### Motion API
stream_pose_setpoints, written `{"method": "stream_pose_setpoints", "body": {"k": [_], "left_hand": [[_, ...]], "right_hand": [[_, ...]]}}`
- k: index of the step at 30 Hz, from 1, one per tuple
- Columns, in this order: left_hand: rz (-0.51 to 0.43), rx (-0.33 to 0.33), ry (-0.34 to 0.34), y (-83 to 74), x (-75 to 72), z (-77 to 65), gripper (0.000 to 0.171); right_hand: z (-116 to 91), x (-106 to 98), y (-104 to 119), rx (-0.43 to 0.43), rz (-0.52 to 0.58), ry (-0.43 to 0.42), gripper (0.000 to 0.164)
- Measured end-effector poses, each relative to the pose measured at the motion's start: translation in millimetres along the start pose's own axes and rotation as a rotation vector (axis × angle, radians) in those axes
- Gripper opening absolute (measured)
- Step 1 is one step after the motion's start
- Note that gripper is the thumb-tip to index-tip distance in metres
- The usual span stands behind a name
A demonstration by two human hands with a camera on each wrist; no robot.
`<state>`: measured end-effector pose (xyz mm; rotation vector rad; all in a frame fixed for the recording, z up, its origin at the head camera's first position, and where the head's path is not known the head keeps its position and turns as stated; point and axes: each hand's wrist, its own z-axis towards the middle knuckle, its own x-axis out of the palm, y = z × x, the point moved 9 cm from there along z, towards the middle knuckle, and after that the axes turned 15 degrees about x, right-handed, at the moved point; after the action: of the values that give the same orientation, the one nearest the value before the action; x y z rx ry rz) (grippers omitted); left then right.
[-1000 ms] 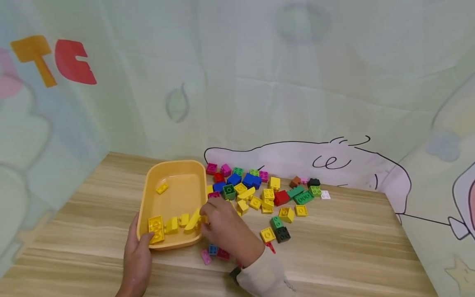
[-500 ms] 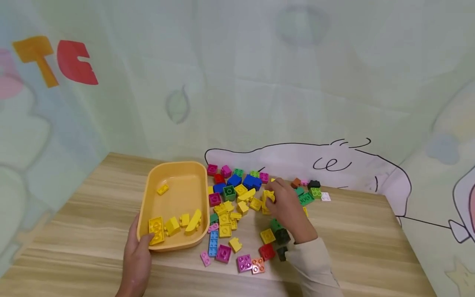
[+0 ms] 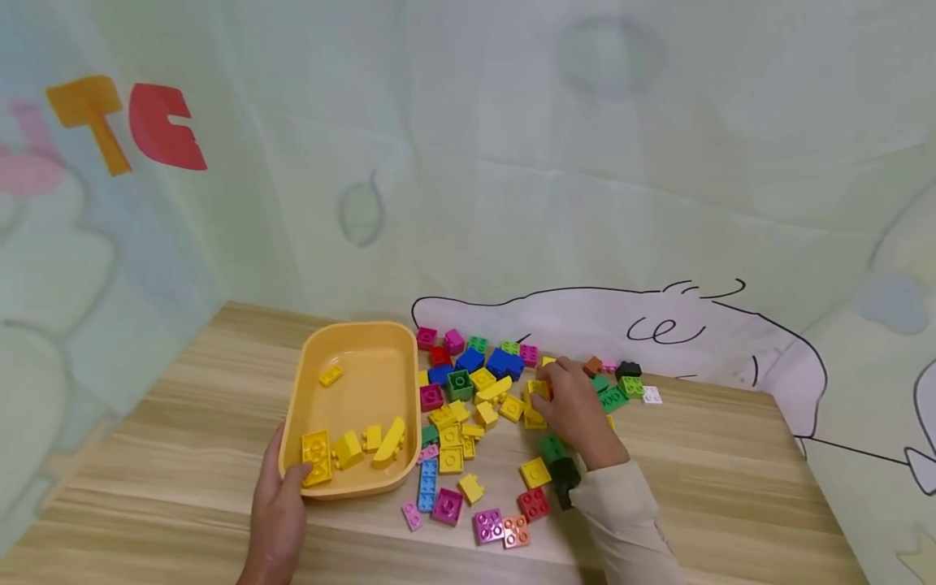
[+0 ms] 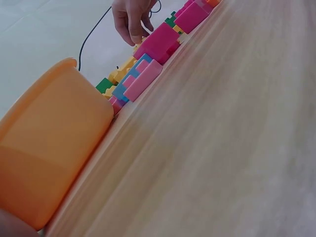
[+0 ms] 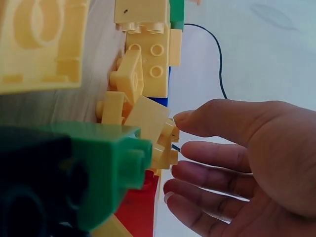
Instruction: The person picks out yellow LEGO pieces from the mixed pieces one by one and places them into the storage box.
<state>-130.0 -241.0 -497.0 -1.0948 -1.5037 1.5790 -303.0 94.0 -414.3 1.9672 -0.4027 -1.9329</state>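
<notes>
My left hand point(image 3: 281, 508) grips the near left corner of a yellow-orange plastic tray point(image 3: 292, 398), thumb over the rim; fingers outside are partly hidden. Inside are several yellow toy building bricks point(image 3: 348, 449), one alone near the far left. In the left wrist view, the tray's outer wall point(image 4: 54, 143) stands at the left. My right hand point(image 3: 578, 406) is over a small pile of yellow bricks point(image 3: 536, 410) right of the tray. In the right wrist view, its loosely bent fingers and thumb point(image 5: 212, 116) reach the studs of a slanted yellow brick point(image 5: 148, 118), with a gap between them.
Loose bricks of many colours spread right of the tray, including blue bricks point(image 3: 504, 363), a light blue brick point(image 3: 427, 485) and a red brick point(image 3: 534, 504). Green and black bricks point(image 3: 561, 470) lie beneath my right forearm. A printed cloth wall point(image 3: 468, 203) borders the wooden table point(image 3: 731, 479).
My right hand has left the tray's right side and moved right to the yellow brick pile, uncovering bricks beside the tray. The left hand keeps its grip on the tray.
</notes>
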Motion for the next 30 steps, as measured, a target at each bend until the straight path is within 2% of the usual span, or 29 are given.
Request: {"method": "stream_pose_setpoints", "body": {"k": [15,21,26,28,30], "left_hand": [[0.01,0.006,0.009,-1.1,0.9,-0.3,0.062],[0.007,-0.003,0.008,-0.4,1.9,0.0,0.063],[0.016,-0.002,0.011,-1.4,1.8,0.0,0.063],[0.019,0.001,0.014,-1.7,1.8,0.4,0.062],[0.022,0.0,0.01,-2.0,1.4,0.6,0.062]], "right_hand": [[-1,0,-2,-0.005,0.031,-0.036,0.024],[-6,-12,4,-0.038,0.055,-0.087,0.023],[-22,-31,32,-0.14,0.093,-0.152,0.022],[-33,-35,50,-0.202,0.142,-0.133,0.022],[-44,-35,70,-0.263,0.205,-0.079,0.022]]}}
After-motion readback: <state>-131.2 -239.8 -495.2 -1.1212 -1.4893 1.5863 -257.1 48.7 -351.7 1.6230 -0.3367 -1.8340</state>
